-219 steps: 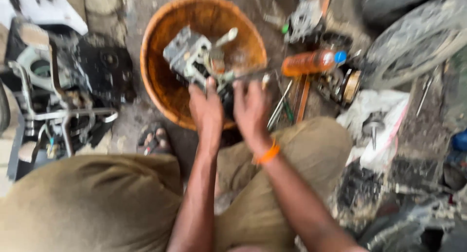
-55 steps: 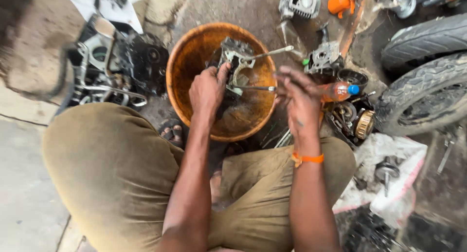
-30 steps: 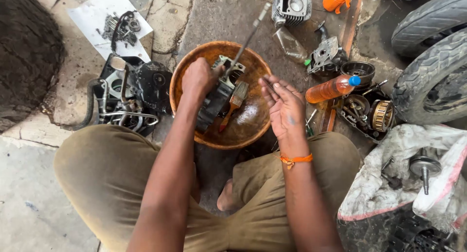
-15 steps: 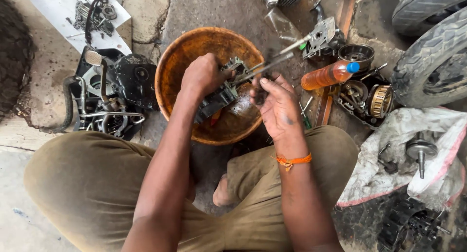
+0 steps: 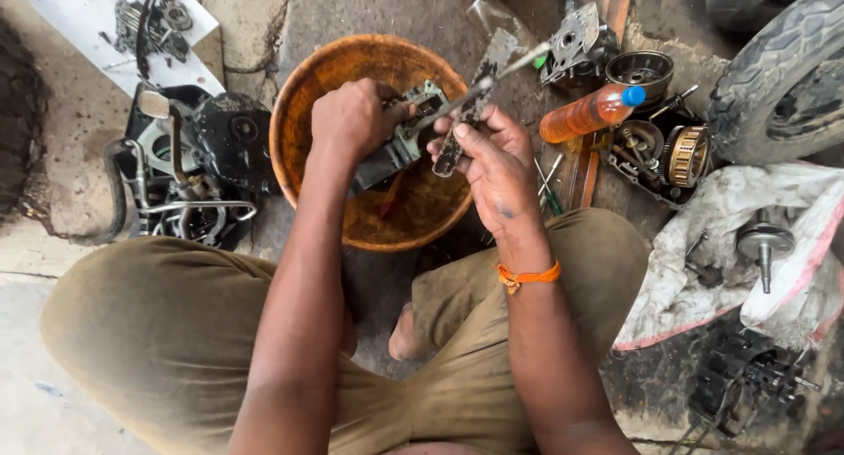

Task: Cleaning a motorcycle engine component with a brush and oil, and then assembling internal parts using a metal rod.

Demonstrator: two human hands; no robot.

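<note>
My left hand (image 5: 352,119) grips a grey metal engine part (image 5: 397,149) and holds it tilted over a rusty orange bowl (image 5: 308,103). My right hand (image 5: 494,160) holds a flat, dirty metal plate (image 5: 473,103) against that part. A thin metal rod (image 5: 501,72) sticks out up and to the right from between the hands. An orange band sits on my right wrist. I squat with both knees wide, the bowl on the ground in front of me.
A plastic bottle of orange liquid (image 5: 591,112) lies right of the bowl beside round engine parts (image 5: 668,147). A tyre (image 5: 782,68) is at the top right, a dirty cloth (image 5: 747,253) with a shaft below it. Black engine covers (image 5: 189,169) lie at the left.
The view has shifted and steadied. My right hand has come in against the engine part, now holding the flat plate upright. My left hand has kept its grip on the part over the bowl.
</note>
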